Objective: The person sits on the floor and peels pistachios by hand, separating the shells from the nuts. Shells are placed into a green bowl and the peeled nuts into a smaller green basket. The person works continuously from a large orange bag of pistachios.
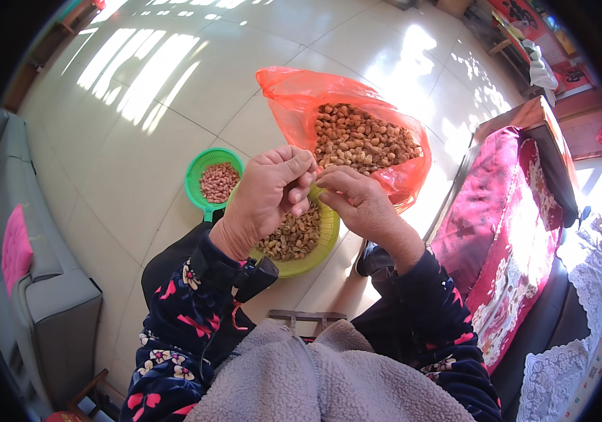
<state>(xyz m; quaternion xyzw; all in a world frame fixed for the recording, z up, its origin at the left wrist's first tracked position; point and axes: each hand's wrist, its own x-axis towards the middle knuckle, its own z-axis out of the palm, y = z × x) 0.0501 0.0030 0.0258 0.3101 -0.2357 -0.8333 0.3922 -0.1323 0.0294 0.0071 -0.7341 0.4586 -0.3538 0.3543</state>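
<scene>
My left hand [266, 195] is curled, thumb over its bent fingers, above a yellow-green plastic basket [331, 232]. Close beside it, my right hand [366, 205] brings thumb and forefinger together. Whether either hand holds a small thing is hidden by the fingers. Broken peanut shells [296, 237] lie in the basket. Just beyond my right hand, a red plastic bag [293, 100] lies open on the floor, with many unshelled peanuts [359, 134] in it. Left of my left hand, a green plastic strainer [191, 176] with a handle contains pinkish shelled peanut kernels [219, 182].
A grey sofa [63, 306] with a pink cushion [16, 248] stands at the left. At the right is a seat draped with a red floral cloth [490, 227] and white lace [554, 369]. Sunlight falls across the tiled floor [121, 211]. My dark shoe [372, 258] is beside the basket.
</scene>
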